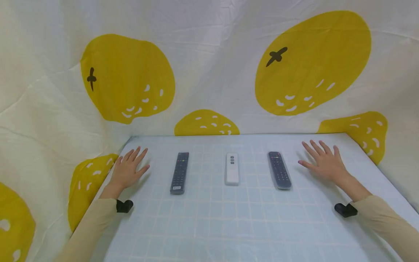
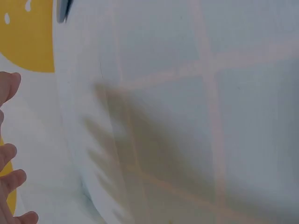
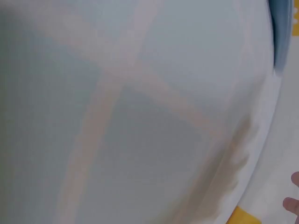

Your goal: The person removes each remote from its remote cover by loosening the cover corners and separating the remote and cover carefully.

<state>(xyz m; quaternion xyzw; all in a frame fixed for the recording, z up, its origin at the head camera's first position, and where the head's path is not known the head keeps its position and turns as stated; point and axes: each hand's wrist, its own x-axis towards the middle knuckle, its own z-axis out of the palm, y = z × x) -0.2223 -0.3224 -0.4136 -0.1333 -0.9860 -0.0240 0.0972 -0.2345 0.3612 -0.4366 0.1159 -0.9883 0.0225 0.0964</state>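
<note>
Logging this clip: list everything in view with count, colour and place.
White remote: 1, white, mid-table
Left dark remote: 1, black, left of the white one
Right dark remote: 1, black, right of the white one
Table cover: 1, pale blue with lighter grid lines, under the remotes
Cloth backdrop: white, behind and beside the table
Fruit prints: 6, yellow, on the backdrop
Wrist devices: 2, black, one per wrist
Sleeves: 2, beige, on the forearms
Left hand: 1, at the table's left
Right hand: 1, at its right

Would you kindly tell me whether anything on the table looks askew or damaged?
Nothing looks damaged or spilled. The left dark remote and right dark remote slant only slightly; the white remote between them lies nearly straight.
</note>
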